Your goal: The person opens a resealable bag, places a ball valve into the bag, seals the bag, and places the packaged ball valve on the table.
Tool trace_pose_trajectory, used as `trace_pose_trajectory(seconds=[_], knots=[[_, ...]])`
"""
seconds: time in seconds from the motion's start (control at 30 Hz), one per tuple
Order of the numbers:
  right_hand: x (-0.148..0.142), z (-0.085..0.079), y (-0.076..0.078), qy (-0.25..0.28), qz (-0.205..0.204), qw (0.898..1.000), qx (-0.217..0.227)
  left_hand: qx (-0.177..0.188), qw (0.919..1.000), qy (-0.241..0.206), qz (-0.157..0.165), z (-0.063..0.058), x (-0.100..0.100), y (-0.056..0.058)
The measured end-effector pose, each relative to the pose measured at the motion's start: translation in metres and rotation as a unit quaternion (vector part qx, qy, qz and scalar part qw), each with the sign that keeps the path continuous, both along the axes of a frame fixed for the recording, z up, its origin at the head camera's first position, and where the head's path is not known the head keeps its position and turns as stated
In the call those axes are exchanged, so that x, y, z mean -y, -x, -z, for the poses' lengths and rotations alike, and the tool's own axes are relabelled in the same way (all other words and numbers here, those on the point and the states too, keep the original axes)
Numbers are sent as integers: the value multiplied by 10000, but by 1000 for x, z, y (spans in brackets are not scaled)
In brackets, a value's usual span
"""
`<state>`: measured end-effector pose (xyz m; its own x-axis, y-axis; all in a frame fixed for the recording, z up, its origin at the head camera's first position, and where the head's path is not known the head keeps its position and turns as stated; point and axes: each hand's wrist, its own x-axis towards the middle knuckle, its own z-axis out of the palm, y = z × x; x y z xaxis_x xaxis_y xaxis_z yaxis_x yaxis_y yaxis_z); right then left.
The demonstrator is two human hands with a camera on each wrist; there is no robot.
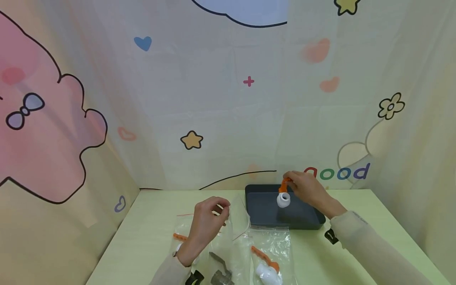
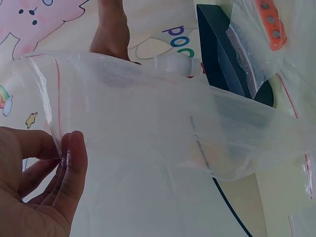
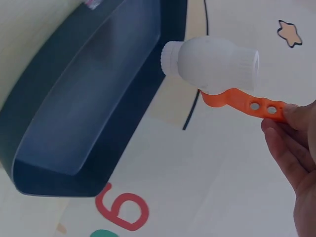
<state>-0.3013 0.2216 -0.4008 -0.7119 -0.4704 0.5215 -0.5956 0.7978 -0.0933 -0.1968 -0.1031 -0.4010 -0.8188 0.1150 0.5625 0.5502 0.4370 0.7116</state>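
My right hand (image 1: 309,190) pinches the tip of the orange lever handle of a white plastic ball valve (image 1: 283,200). The valve hangs below the fingers, over the dark tray (image 1: 265,220); in the right wrist view its white body (image 3: 212,64) and the holes in the handle (image 3: 242,102) show plainly. My left hand (image 1: 208,221) pinches a clear zip bag (image 2: 138,118) by its red-striped mouth edge, between thumb and fingers. That bag hangs loosely in the left wrist view, with nothing visible inside.
In front of the tray lies a clear bag (image 1: 284,237) with another white valve (image 1: 268,274) and its orange handle. Left of it is a grey metal valve (image 1: 221,277) with a lever. An orange handle (image 1: 179,236) shows beside my left wrist. A printed curtain (image 1: 213,99) stands behind the table.
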Motion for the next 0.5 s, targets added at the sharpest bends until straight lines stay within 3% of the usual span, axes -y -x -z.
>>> trace_pose_trajectory(seconds=[0.2,0.5], knots=[[7,-10,-14,200,-317,9968,-703,-97,9999,-4,50,0,-2,1],[16,-33,-41,486,-762,9805,-1743,-75,10000,36,15,-1,-4,1]])
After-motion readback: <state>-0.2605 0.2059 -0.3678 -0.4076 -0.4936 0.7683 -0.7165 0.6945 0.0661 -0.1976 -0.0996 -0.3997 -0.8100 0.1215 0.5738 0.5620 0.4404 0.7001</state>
